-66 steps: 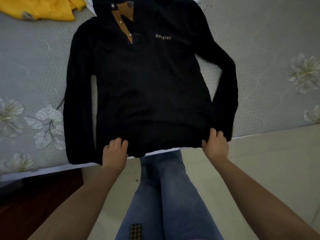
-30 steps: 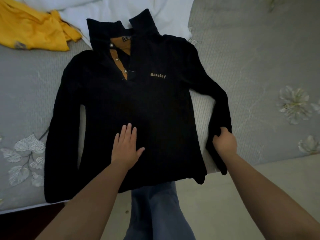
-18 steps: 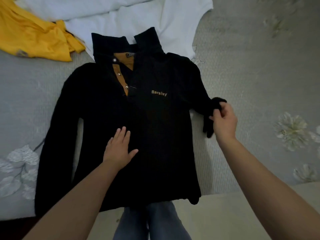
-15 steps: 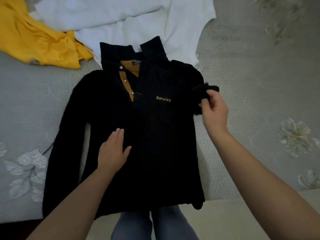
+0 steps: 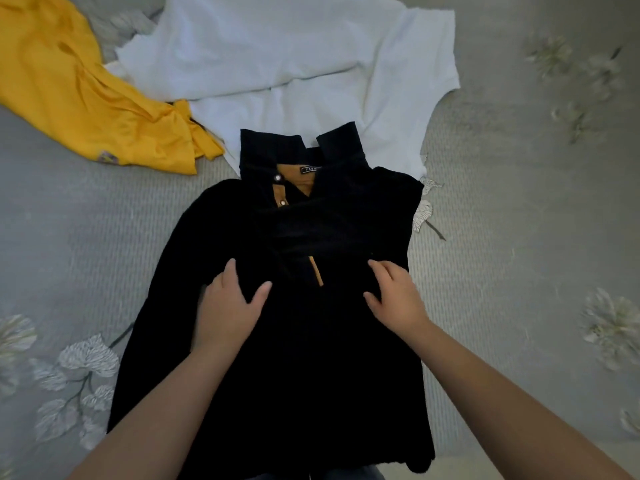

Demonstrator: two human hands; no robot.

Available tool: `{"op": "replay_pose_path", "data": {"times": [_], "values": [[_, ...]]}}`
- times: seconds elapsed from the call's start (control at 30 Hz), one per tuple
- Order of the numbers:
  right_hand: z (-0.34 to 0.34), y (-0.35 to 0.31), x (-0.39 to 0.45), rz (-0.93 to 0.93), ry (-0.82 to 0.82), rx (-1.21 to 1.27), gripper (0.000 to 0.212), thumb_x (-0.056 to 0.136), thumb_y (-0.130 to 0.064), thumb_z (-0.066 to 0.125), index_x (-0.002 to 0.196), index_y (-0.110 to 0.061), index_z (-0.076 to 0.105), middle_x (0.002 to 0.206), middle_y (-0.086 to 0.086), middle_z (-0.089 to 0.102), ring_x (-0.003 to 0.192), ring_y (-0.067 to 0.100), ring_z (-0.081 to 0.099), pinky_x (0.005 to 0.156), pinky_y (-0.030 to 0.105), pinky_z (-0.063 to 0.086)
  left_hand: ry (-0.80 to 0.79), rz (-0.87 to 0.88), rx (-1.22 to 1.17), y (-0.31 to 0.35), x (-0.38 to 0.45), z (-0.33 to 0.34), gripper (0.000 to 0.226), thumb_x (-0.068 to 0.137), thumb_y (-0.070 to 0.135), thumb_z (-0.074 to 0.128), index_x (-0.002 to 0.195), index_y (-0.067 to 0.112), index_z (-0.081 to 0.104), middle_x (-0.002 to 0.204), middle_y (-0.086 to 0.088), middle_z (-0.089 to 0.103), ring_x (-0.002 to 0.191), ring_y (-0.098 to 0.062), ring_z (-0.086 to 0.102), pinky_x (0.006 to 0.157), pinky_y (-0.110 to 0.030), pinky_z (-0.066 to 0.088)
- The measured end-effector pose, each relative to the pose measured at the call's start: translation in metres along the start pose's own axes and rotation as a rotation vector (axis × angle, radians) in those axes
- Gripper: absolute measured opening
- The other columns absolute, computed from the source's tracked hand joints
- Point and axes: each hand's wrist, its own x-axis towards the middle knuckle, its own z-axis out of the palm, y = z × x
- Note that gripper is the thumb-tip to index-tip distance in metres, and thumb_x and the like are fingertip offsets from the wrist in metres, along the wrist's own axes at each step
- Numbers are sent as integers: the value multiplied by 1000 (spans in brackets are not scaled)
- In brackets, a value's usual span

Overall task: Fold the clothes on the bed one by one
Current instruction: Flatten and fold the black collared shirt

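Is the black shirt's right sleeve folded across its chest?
Yes, the black shirt's right sleeve lies across the chest, covering the placket.

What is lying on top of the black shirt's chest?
One black sleeve lies folded across the chest of the black long-sleeved collared shirt. The left hand and right hand rest on the shirt below it. The sleeve hides whatever is on the chest there.

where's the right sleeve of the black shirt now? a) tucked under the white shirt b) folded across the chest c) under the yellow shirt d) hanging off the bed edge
b: the right sleeve lies as a band across the chest of the black shirt, covering the placket.
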Motion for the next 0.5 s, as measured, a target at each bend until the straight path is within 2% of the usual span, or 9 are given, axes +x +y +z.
{"op": "replay_pose_path", "data": {"times": [0.13,0.2,0.27,0.33,0.37,0.43,0.47,0.5], "values": [[5,6,22,49,-80,-321,62,92,-23,49,146,-20,17,148,7,23,134,23,26,105,35,28,-3,-16,69,31,29,17,77,83,57,51,145,24,19,138,-17,33,122,-32,40,92,-41,42],[7,6,33,35,-62,-395,61,92,-18,47,146,-21,17,144,8,29,129,24,31,102,35,29,-48,-64,113,41,40,24,70,85,57,49,144,32,21,138,-17,27,119,-34,39,88,-40,43],[6,8,45,-12,-66,-431,58,89,-11,45,142,-19,26,133,8,41,119,24,41,95,33,31,-74,-132,117,47,48,28,57,87,52,49,137,26,37,137,-16,26,117,-35,39,85,-39,43],[-2,15,51,-50,-30,-412,52,84,-3,48,134,-13,40,118,11,50,102,28,52,82,34,34,-14,-90,70,49,52,30,37,88,41,55,111,12,58,126,-13,40,105,-28,48,77,-33,42],[-9,20,49,-42,20,-400,49,79,2,54,127,-7,48,108,16,54,86,31,57,72,34,35,27,-23,4,50,54,29,27,87,35,58,90,8,61,112,-10,47,91,-21,51,71,-28,40],[-23,39,41,15,170,-355,40,63,13,67,102,5,61,79,24,58,49,32,53,50,31,32,42,151,-146,52,56,27,33,84,24,63,58,13,45,80,-1,47,65,-9,43,61,-20,34],[-28,51,34,63,201,-352,35,61,14,69,95,8,61,74,25,56,41,31,50,44,29,31,1,203,-214,54,55,26,41,82,18,65,53,16,36,68,3,41,58,-6,38,57,-19,32],[-32,63,26,129,143,-363,31,68,12,66,98,8,59,79,25,55,46,32,53,44,31,33,-54,221,-292,56,55,25,46,81,12,66,52,18,30,62,4,37,55,-7,36,54,-18,30]]}}
